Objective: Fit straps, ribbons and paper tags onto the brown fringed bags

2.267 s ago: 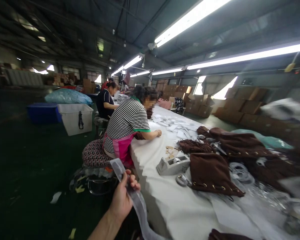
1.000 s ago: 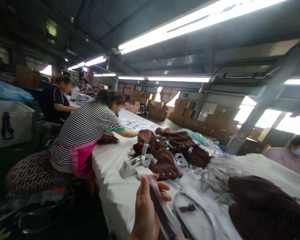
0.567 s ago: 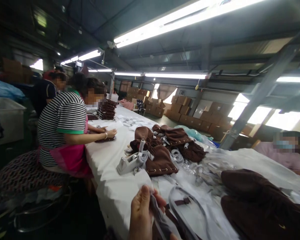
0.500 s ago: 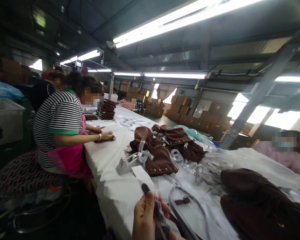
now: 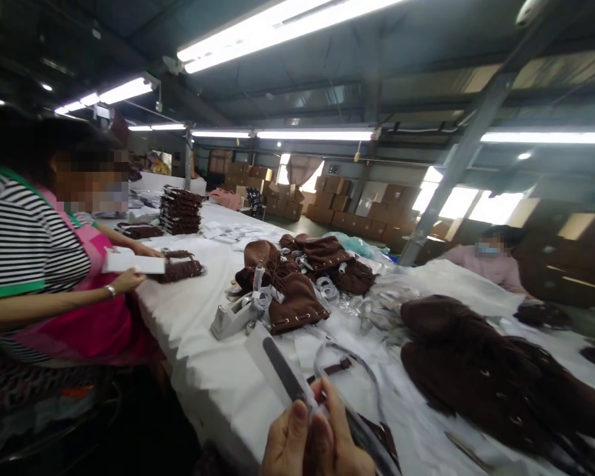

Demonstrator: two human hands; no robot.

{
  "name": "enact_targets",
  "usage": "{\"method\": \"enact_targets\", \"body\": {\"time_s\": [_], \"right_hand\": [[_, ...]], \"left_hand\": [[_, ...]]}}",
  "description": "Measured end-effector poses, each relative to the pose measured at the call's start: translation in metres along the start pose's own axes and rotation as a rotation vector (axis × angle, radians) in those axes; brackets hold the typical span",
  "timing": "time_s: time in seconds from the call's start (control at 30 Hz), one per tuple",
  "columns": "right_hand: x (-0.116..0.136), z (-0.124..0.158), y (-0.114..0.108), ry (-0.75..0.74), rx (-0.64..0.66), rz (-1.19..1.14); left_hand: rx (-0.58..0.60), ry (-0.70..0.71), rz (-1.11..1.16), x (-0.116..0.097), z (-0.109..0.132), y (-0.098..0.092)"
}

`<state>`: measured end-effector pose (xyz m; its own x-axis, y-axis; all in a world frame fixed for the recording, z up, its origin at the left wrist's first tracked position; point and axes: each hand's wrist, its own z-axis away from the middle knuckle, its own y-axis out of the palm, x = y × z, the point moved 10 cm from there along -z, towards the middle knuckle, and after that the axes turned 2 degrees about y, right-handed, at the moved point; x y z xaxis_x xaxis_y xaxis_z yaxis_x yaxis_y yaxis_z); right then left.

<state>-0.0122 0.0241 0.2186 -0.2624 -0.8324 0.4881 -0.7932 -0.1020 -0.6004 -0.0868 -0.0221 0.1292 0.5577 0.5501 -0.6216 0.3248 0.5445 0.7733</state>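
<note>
My left hand and my right hand are close together at the bottom edge, and only their fingers and thumbs show. Both pinch a dark strap in a clear plastic sleeve, which sticks up and to the left over the white table. Just beyond it lie a looped clear strap with a brown tab, a white tape dispenser and a heap of brown fringed bags.
On my left, a person in a striped top and pink apron holds a white card over a brown bag. More brown bags cover the right side. Another person sits across. Stacked bags and cartons stand farther back.
My view has swung right, from the floor side onto the table. My left hand brought the sleeved strap over the table, and my right hand's fingers now join it on the strap.
</note>
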Motion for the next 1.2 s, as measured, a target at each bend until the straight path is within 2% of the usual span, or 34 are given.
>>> {"method": "enact_targets", "body": {"time_s": [0.13, 0.23, 0.37, 0.5, 0.57, 0.67, 0.77, 0.87, 0.93, 1.0, 1.1, 1.2], "right_hand": [[0.026, 0.001, 0.016, -0.260, 0.151, 0.201], [0.028, 0.003, 0.028, -0.338, 0.293, 0.320], [0.026, 0.009, 0.035, -0.355, 0.403, 0.381], [0.039, 0.017, 0.039, -0.487, 0.453, 0.487], [0.041, 0.019, 0.036, -0.559, 0.444, 0.527], [0.023, 0.016, 0.024, -0.616, 0.395, 0.563], [-0.015, 0.015, 0.014, -0.634, 0.392, 0.586], [-0.049, 0.012, 0.010, -0.543, 0.380, 0.609], [-0.055, 0.010, 0.010, -0.431, 0.331, 0.577], [-0.046, 0.011, 0.013, -0.372, 0.266, 0.474], [-0.028, 0.020, 0.026, -0.316, 0.213, 0.255], [-0.029, 0.026, 0.041, -0.185, 0.236, 0.052]], "left_hand": [[0.185, -0.169, 0.013, 0.009, 0.004, 0.000], [0.213, -0.226, -0.008, 0.007, -0.003, -0.016], [0.111, -0.129, -0.023, -0.010, -0.017, -0.044], [-0.037, -0.061, -0.086, -0.021, -0.026, -0.070], [-0.137, -0.012, -0.084, -0.034, -0.033, -0.087], [-0.271, 0.073, -0.069, -0.059, -0.044, -0.115], [-0.274, 0.101, -0.103, -0.069, -0.052, -0.130], [-0.241, 0.062, -0.163, -0.051, -0.050, -0.126], [-0.237, 0.055, -0.163, -0.037, -0.042, -0.112], [-0.203, 0.053, -0.132, -0.027, -0.035, -0.089], [-0.092, -0.027, -0.099, -0.009, -0.031, -0.050], [-0.049, -0.032, -0.079, -0.003, -0.029, -0.031]]}}
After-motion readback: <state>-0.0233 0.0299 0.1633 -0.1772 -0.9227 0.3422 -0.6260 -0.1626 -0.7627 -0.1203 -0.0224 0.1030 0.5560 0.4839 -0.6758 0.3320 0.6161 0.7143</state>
